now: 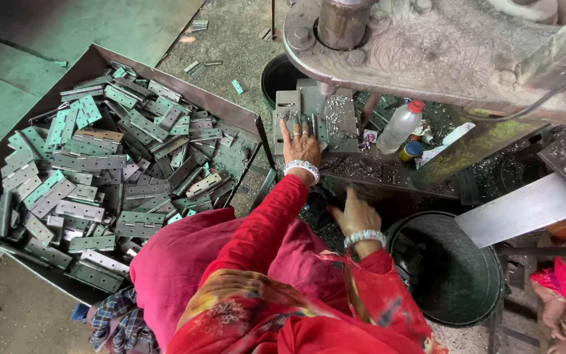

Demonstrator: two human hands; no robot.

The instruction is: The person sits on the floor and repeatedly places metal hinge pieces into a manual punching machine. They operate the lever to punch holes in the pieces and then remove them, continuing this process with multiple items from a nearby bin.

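My left hand [299, 141] reaches forward in a red sleeve and lies flat, fingers stretched, on the grey metal die block [309, 111] of a press, just under its punch [325, 88]. A small metal piece seems to sit under the fingertips, but I cannot make it out. My right hand [355, 213] hovers lower, near the bench's front edge beside a black bucket [456, 278]. Its fingers are loosely spread with nothing visible in them. Both wrists wear silver bangles. A large sheet-metal tray [227, 108] to my left holds several grey hinges [99, 170].
The heavy rusty press frame [427, 52] overhangs the bench. A plastic bottle [401, 124] and a small blue-lidded jar [412, 151] stand right of the die. A second dark bucket [276, 75] sits behind it. Another person's limb [558, 301] shows at the bottom right.
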